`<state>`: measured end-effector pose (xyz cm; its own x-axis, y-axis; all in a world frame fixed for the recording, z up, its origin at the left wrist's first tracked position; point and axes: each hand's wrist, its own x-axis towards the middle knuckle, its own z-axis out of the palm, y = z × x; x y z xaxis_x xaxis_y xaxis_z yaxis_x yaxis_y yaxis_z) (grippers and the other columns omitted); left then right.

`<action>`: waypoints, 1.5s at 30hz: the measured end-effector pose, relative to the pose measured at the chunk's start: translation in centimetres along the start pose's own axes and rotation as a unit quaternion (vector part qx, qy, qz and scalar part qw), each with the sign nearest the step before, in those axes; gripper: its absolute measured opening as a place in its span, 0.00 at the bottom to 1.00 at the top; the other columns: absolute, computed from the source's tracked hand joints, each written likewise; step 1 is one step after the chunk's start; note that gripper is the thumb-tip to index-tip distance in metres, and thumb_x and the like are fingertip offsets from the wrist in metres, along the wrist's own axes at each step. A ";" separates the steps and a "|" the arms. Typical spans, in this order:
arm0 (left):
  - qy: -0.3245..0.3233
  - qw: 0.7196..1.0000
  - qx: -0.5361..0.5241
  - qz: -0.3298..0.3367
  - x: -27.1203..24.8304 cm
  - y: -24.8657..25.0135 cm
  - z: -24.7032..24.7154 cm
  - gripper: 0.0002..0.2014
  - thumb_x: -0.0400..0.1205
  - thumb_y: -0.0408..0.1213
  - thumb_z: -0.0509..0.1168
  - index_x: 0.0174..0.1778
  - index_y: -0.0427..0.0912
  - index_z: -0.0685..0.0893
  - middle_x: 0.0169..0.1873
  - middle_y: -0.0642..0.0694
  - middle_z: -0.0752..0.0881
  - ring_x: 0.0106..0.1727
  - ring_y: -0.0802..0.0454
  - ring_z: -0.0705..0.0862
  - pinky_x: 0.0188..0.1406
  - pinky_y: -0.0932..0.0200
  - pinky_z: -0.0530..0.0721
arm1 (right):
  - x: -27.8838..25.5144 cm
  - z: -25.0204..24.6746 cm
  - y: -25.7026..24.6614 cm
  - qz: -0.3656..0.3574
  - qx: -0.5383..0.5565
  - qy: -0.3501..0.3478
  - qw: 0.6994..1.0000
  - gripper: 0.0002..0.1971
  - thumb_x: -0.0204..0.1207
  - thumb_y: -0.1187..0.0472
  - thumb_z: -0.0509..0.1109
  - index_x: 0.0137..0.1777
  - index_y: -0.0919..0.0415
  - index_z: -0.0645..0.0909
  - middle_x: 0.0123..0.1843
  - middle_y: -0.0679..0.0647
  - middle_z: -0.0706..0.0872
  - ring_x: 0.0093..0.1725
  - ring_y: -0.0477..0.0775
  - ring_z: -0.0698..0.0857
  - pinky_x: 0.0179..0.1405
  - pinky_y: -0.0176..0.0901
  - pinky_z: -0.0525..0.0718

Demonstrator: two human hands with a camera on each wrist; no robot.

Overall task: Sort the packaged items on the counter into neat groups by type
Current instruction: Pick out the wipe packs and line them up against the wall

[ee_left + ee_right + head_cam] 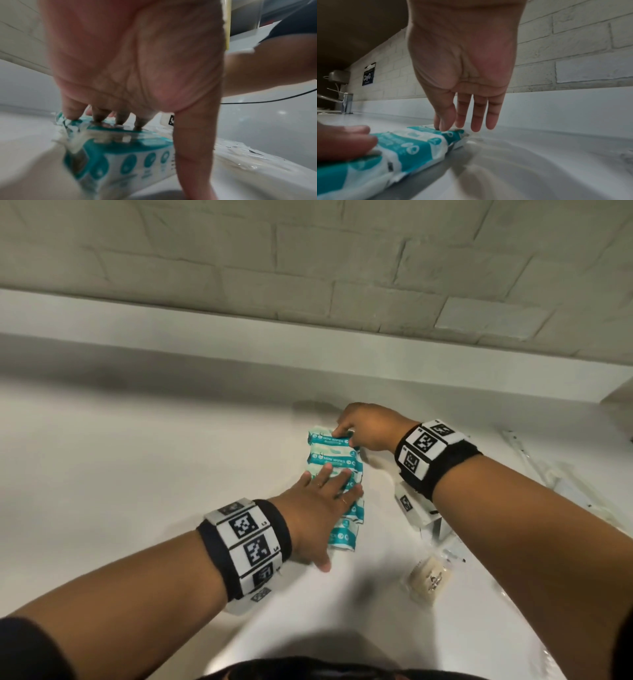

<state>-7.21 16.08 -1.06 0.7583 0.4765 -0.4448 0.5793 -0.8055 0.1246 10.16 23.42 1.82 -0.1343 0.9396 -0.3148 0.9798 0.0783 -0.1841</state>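
A row of teal-and-white wipes packs [337, 489] is laid on the white counter [137, 474], running away from the person toward the backsplash [239, 330]. "MINI WIPES" can be read on the 2 farthest packs; how many packs are in the row cannot be counted, as the middle is covered.

The left hand [322, 508] is laid flat over the middle of the row, fingers straight and spread, pressing down on the packs; nothing is gripped. In the left wrist view its fingertips [101, 119] are seen resting on the glossy top of a pack, with the thumb reaching down beside the row's near side.

The right hand [368, 428] is held at the far end of the row. In the right wrist view its thumb and forefinger are seen touching the end pack [436, 135] at its top edge, while the other 3 fingers [491, 117] hang straight, just beyond the pack. Whether the edge is pinched or only touched cannot be told.

To the right of the row, a clear packet with beige contents [430, 578] and a small white box [423, 513] lie on the counter, apart from the wipes. A tap [346, 102] is visible far along the counter.
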 end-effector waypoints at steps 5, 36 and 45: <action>0.057 0.998 -0.018 -0.025 1.5 -1.4 -0.7 0.53 0.73 0.57 0.68 0.85 0.46 0.41 0.85 0.46 0.42 0.85 0.43 0.40 0.84 0.44 0.45 | 0.6 -1.1 0.2 0.006 0.002 -0.027 1.000 0.19 0.80 0.66 0.64 0.69 0.54 0.81 0.69 0.52 0.80 0.66 0.55 0.79 0.67 0.51 0.78; 0.156 0.771 -0.591 -0.178 13.6 -16.1 -8.9 0.55 0.69 0.80 0.52 0.85 0.52 0.43 0.85 0.50 0.48 0.85 0.47 0.54 0.83 0.45 0.53 | 8.5 -1.3 5.1 0.185 0.687 0.099 0.696 0.07 0.84 0.59 0.60 0.47 0.56 0.78 0.44 0.57 0.80 0.40 0.51 0.78 0.45 0.42 0.79; 0.176 0.660 -0.723 -0.101 16.0 -17.8 -7.0 0.50 0.61 0.84 0.53 0.69 0.51 0.80 0.58 0.44 0.90 0.60 0.46 0.88 0.70 0.43 0.76 | 10.1 -1.6 3.5 0.202 0.715 0.128 0.657 0.18 0.84 0.52 0.58 0.31 0.53 0.70 0.29 0.51 0.70 0.32 0.49 0.69 0.34 0.39 0.71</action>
<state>-3.28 40.54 -4.23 0.4963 0.7807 -0.3796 0.1658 0.3440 0.9242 12.47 33.70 -0.47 0.3023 0.8272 -0.4737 -0.2372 -0.4160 -0.8779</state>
